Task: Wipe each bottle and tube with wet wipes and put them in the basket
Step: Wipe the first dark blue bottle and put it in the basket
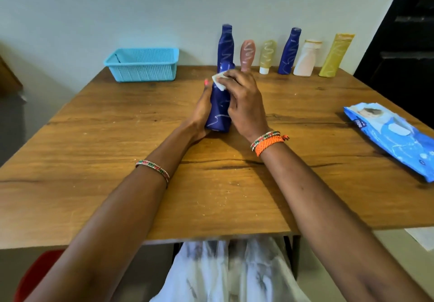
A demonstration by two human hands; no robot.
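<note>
A person sits at a wooden table (pixel 117 196) with both arms stretched out over it. In the middle of the table stands a dark blue bottle (pixel 219 111) with pale squiggly marks on it.

To clean it well, I think the wipe should go all the way round, from the top down to the bottom, while the other hand turns the bottle a little at a time. The squiggles look like the dirt to rub off, so press firmly and hold the bottle steady so it does not tip.

The left hand (pixel 203 111) is curled round the left side of the bottle and holds it upright. The right hand (pixel 243 104) is bent over the bottle's upper part and its fingers pinch a white wet wipe (pixel 219 81) against the neck.

Off to the right lies the blue pack of wipes (pixel 392 134), with its flap open.

Farther back on the left sits the light blue basket (pixel 143 64). No bottles show in it. Along the wall six more bottles and tubes (pixel 285 53) wait in a row.
</note>
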